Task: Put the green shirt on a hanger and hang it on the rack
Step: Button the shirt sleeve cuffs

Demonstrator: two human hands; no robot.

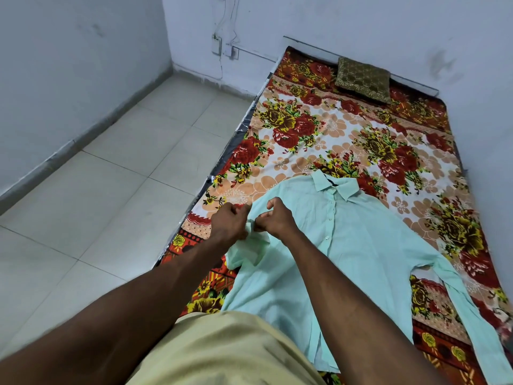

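Note:
The pale green button-up shirt (347, 240) lies flat, front up, on a bed with a floral sheet (319, 140), collar pointing away from me. Its right sleeve stretches toward the lower right. The left sleeve is folded in near my hands. My left hand (229, 223) and my right hand (273, 218) are both closed, pinching the sleeve cuff between them at the shirt's left edge. No hanger and no rack are in view.
A brown patterned cushion (363, 79) rests at the head of the bed by the wall. Tiled floor (111, 195) lies to the left of the bed. A wall socket with cables (224, 48) sits in the far corner.

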